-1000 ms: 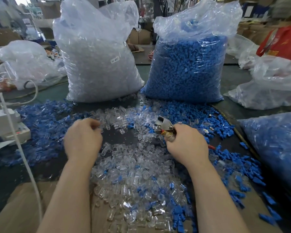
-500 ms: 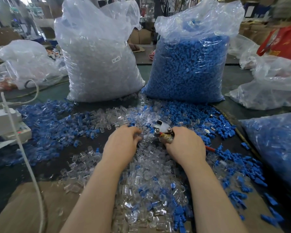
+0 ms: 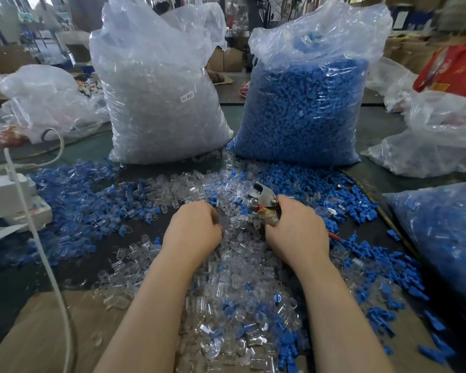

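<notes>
Near the front of the bench (image 3: 14, 289), clear caps (image 3: 234, 305) lie heaped within easy reach. The left hand (image 3: 193, 230) curls its fingers into them, probably to pick one out, though I cannot tell whether it grips any. Just right, the right hand (image 3: 297, 234) clenches the snips (image 3: 264, 199), tip forward, ready to trim. Farther back stand the clear bag (image 3: 156, 109) and the blue bag (image 3: 304, 111), the supply.

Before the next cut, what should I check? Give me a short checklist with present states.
1. Grip of the right hand round the metal cutting pliers: ok.
2. Pliers' jaws apart: cannot tell.
3. The left hand holds a piece: cannot tell, fingertips hidden.
4. Loose clear plastic pieces lie between the hands: ok.
5. Thin white cable apart from both hands: ok.
</notes>
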Available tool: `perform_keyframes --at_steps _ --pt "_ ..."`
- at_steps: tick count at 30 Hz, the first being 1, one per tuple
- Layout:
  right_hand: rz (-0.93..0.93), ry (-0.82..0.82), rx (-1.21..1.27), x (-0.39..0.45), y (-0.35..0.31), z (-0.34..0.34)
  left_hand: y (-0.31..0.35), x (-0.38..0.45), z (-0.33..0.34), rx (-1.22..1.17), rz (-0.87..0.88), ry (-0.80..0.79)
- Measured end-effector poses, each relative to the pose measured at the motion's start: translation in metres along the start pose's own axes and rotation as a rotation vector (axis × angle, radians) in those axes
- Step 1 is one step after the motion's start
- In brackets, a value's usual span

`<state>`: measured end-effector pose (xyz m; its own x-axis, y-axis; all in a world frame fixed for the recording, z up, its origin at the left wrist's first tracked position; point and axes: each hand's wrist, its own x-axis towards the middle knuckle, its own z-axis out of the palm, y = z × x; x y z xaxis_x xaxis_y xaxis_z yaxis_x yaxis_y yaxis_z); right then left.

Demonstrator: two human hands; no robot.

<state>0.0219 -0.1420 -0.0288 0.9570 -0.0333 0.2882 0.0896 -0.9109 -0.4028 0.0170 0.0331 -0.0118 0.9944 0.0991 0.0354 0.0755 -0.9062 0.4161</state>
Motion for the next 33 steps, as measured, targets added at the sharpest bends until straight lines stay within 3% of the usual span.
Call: perform_keyframes --at_steps 3,6,10,14,17,24,33 --pt "0.016 0.05 0.097 0.0 -0.002 -0.002 0.003 -0.002 0.0 0.033 0.016 -0.002" --pt "0.018 0.095 0.238 0.0 -0.002 -0.004 0.006 -0.003 0.0 -0.06 0.02 0.091" --pt "0.043 0.137 0.492 0.002 -0.003 -0.008 0.017 -0.005 -0.002 -0.44 -0.022 0.187" --pt "0.041 0.125 0.741 0.001 -0.006 -0.014 0.034 -0.01 -0.001 -0.968 -0.139 0.047" --pt "-0.008 0.144 0.911 -0.002 -0.008 -0.017 0.041 -0.013 -0.001 -1.206 -0.165 -0.012" --pt "-0.028 0.134 1.069 -0.003 -0.01 -0.021 0.045 -0.016 -0.004 -1.327 -0.168 -0.02" --pt "-0.028 0.174 0.974 -0.003 -0.011 -0.017 0.051 -0.018 -0.006 -1.368 -0.144 0.015"
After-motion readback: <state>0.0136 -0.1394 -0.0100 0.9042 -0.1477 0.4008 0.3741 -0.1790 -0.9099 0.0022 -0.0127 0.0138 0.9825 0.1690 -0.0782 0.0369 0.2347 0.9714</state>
